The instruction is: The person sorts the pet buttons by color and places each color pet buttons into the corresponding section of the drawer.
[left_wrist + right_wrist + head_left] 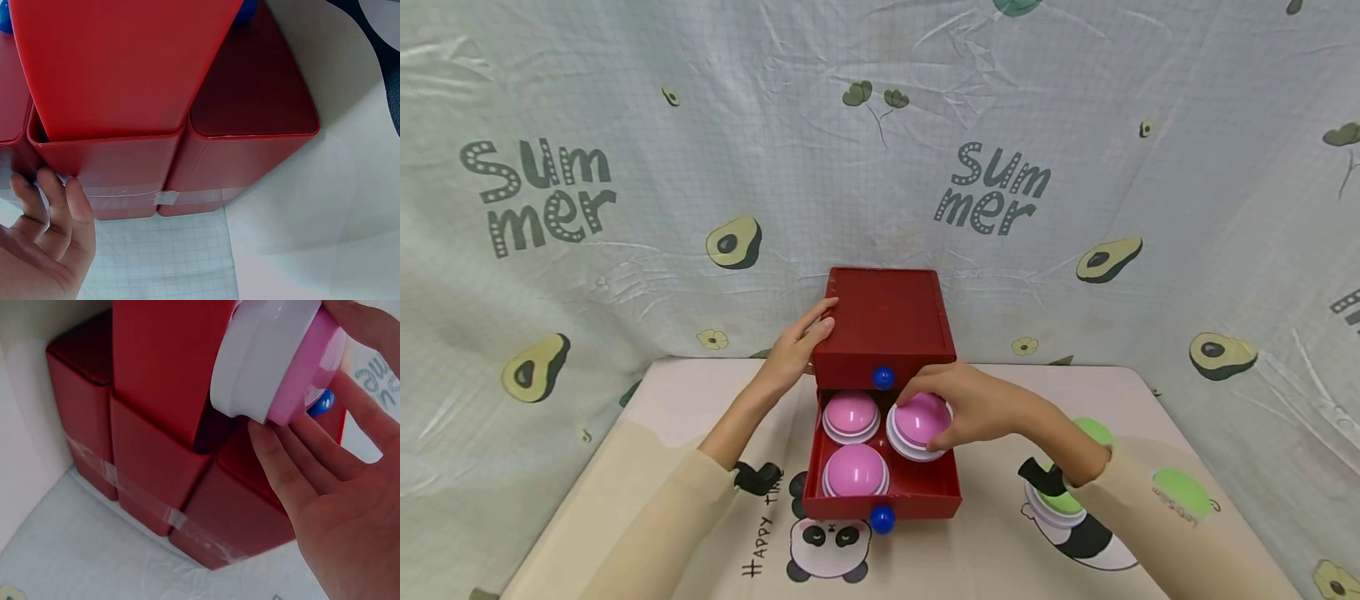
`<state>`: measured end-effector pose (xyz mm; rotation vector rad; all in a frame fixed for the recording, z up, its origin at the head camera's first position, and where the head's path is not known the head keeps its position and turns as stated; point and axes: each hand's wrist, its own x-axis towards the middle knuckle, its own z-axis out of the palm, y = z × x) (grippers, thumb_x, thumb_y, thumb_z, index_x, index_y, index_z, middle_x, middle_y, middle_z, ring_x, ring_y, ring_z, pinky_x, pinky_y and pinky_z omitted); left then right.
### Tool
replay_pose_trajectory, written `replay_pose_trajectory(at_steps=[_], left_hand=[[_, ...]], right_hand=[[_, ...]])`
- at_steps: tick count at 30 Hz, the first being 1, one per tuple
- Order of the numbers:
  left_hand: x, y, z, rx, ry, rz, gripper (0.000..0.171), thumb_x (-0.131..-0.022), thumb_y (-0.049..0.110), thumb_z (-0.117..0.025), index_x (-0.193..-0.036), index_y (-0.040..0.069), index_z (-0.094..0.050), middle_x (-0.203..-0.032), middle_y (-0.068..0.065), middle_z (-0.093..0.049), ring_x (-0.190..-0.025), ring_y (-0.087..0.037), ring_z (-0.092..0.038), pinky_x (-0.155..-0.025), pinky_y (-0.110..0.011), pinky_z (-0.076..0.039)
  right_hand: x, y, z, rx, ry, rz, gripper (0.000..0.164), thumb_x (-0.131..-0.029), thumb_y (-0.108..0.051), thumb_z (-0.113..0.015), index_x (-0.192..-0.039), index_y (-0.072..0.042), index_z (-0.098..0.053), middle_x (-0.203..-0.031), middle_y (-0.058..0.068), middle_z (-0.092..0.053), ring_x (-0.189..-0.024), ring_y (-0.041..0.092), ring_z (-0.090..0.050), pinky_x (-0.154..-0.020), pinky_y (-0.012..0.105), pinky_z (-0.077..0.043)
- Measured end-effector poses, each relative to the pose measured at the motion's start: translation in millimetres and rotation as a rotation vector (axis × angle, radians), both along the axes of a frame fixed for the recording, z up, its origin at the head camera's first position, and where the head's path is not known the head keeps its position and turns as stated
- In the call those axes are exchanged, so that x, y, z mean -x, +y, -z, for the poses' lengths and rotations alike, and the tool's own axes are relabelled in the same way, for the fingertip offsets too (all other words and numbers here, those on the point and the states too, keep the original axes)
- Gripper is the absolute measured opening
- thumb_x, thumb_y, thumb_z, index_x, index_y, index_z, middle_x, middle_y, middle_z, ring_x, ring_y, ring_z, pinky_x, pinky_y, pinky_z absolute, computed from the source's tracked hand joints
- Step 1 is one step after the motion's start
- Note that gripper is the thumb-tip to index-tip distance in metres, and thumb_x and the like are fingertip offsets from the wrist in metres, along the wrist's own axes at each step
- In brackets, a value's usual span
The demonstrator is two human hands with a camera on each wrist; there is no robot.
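Observation:
A red drawer cabinet (887, 312) stands on the table with its middle drawer (925, 482) pulled out. Two pink buzzer buttons with white bases, one behind (852, 412) and one in front (855, 471), sit in the drawer's left half. My right hand (977, 404) grips a third pink buzzer button (922, 419) over the back right of the drawer. In the right wrist view, fingers and thumb span this button's (269, 362) rim, and it tilts. My left hand (793, 354) rests against the cabinet's left side, fingers extended; its fingertips touch the red wall in the left wrist view.
Green buzzer buttons lie on the table to the right: one (1180, 487) in plain sight, others (1093, 431) partly behind my right forearm. Blue knobs (882, 519) stick out from the drawer fronts. A printed curtain (880, 208) hangs behind the table. Clear tape (175, 517) runs around the cabinet.

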<state>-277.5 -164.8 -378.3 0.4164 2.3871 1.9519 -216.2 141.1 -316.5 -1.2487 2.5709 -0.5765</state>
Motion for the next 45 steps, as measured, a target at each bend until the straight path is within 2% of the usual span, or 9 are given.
replay_pose_trajectory(at_steps=[15, 26, 36, 45], left_hand=[[0.0, 0.0, -0.3, -0.021, -0.010, 0.000, 0.053, -0.108, 0.040, -0.047, -0.160, 0.033, -0.039, -0.138, -0.028, -0.061, -0.088, -0.017, -0.073, -0.069, -0.035, -0.063], [-0.1, -0.6, -0.2, -0.015, -0.005, 0.006, 0.054, -0.108, 0.040, -0.046, -0.161, 0.031, -0.037, -0.140, -0.029, -0.058, -0.089, -0.017, -0.072, -0.069, -0.034, -0.062], [0.8, 0.5, 0.9, -0.012, -0.007, -0.001, 0.053, -0.109, 0.040, -0.046, -0.161, 0.032, -0.037, -0.141, -0.028, -0.059, -0.091, -0.018, -0.072, -0.069, -0.034, -0.062], [0.1, 0.1, 0.0, 0.017, 0.003, -0.002, 0.053, -0.109, 0.042, -0.045, -0.160, 0.035, -0.037, -0.146, -0.024, -0.056, -0.100, -0.025, -0.071, -0.072, -0.036, -0.063]], right_hand=[[3.0, -16.7, 11.2, -0.054, 0.033, -0.044, 0.054, -0.079, -0.025, -0.088, -0.129, -0.021, -0.069, -0.131, 0.000, -0.067, -0.123, 0.020, -0.060, -0.096, 0.035, -0.058], [3.5, -20.8, 18.1, -0.104, 0.021, -0.033, 0.055, -0.078, -0.022, -0.089, -0.130, -0.020, -0.069, -0.130, 0.001, -0.069, -0.122, 0.020, -0.061, -0.096, 0.035, -0.058], [8.6, -23.6, 32.3, -0.137, 0.025, -0.015, 0.055, -0.078, -0.023, -0.090, -0.129, -0.019, -0.069, -0.129, 0.001, -0.070, -0.121, 0.021, -0.062, -0.098, 0.040, -0.057], [9.9, -24.0, 37.7, -0.159, 0.005, -0.001, 0.054, -0.077, -0.022, -0.090, -0.127, -0.020, -0.070, -0.126, 0.001, -0.071, -0.119, 0.019, -0.060, -0.093, 0.036, -0.058]])
